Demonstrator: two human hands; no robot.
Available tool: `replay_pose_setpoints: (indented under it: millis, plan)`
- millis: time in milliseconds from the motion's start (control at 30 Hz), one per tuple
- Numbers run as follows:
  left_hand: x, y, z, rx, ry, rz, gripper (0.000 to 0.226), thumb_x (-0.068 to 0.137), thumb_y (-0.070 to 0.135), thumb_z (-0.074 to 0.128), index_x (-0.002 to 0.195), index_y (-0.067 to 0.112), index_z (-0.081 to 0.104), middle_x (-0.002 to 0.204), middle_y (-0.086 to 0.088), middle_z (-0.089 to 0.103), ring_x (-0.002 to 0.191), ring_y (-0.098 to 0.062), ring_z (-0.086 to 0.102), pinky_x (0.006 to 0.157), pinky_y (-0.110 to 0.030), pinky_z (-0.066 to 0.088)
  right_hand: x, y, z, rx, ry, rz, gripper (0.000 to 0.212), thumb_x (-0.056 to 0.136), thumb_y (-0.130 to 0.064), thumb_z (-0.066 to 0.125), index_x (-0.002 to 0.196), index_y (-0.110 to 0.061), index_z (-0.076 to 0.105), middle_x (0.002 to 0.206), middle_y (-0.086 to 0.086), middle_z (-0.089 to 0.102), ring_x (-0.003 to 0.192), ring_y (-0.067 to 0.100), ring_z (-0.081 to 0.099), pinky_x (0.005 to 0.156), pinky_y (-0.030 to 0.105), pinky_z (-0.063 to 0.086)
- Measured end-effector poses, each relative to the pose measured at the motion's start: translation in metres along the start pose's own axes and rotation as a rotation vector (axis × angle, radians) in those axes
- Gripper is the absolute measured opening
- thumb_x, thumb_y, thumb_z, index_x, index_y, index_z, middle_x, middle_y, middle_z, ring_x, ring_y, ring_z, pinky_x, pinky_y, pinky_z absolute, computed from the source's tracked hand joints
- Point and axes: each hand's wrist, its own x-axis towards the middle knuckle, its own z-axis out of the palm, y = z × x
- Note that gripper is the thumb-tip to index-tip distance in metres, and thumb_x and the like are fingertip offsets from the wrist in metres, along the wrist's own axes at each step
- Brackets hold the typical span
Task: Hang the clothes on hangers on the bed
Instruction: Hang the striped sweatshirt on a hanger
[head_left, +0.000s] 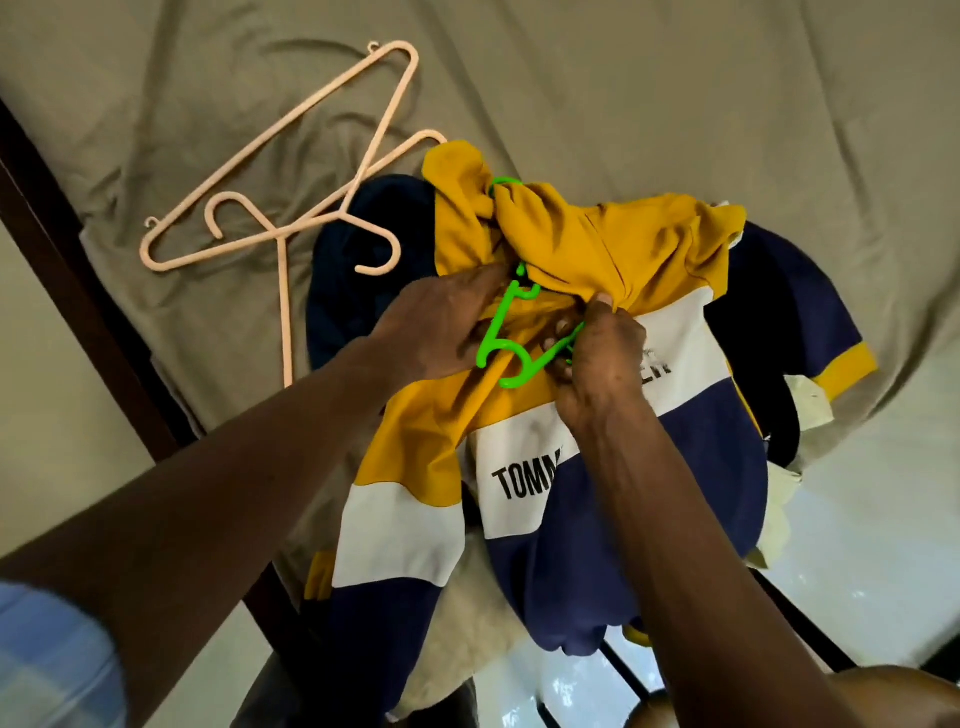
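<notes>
A yellow, white and navy sweatshirt (597, 415) lies bunched on the near part of the bed (675, 104), over darker clothes (363, 249). A green hanger (511, 340) sits at its collar, hook toward the viewer. The left hand (436, 327) pinches the yellow fabric beside the hanger's left arm, fingers closed on cloth. The right hand (597, 358) grips the hanger's right side together with the gathered collar. 2 pink hangers (280, 218) lie crossed on the sheet at far left.
</notes>
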Motion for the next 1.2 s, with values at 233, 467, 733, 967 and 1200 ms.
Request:
replay_pose_setpoints:
  millis: [233,467,733,967,1200]
  plan:
    - [-0.068,-0.004,0.003,0.19,0.172,0.183,0.055,0.1,0.055,0.046,0.125,0.011,0.067,0.105,-0.011,0.063,0.076,-0.026,0.062,0.065,-0.033,0.045,0.012,0.004,0.046,0.004,0.215,-0.012,0.04,0.111,-0.022,0.039,0.133,0.01,0.048,0.131,0.032,0.057,0.117,0.045,0.059,0.092,0.043,0.048]
    - [-0.08,0.001,-0.001,-0.206,0.306,-0.044,0.058,0.106,0.061,0.033,0.104,0.018,0.074,0.081,0.003,0.061,0.067,-0.014,0.058,0.057,-0.032,0.046,0.002,0.004,0.075,-0.058,0.377,-0.024,0.04,0.109,-0.038,0.04,0.129,-0.006,0.053,0.124,0.021,0.065,0.107,0.039,0.064,0.08,0.037,0.047]
    - [-0.066,0.006,0.014,-0.459,0.444,-0.408,0.053,0.106,0.046,0.048,0.057,0.029,0.038,0.048,0.008,0.037,0.043,-0.012,0.042,0.048,-0.027,0.025,-0.015,0.033,0.062,0.074,0.14,0.044,0.043,0.102,-0.042,0.048,0.12,-0.007,0.065,0.107,0.017,0.072,0.096,0.035,0.07,0.082,0.043,0.059]
    - [-0.062,0.014,0.014,-0.451,0.463,-0.608,0.058,0.106,0.045,0.052,0.053,0.026,0.039,0.047,0.007,0.039,0.044,-0.009,0.041,0.047,-0.026,0.024,-0.049,0.076,0.067,0.062,-0.152,0.189,0.035,0.081,-0.048,0.075,0.095,-0.016,0.075,0.095,0.006,0.078,0.093,0.029,0.073,0.09,0.049,0.06]
    - [-0.057,0.024,0.005,-0.442,0.469,-0.708,0.061,0.105,0.05,0.049,0.053,0.018,0.048,0.048,0.003,0.045,0.048,-0.015,0.048,0.051,-0.03,0.025,-0.055,0.078,0.059,0.403,-0.251,0.122,0.014,0.091,-0.019,0.076,0.077,-0.017,0.08,0.087,0.007,0.076,0.086,0.026,0.072,0.088,0.048,0.061]
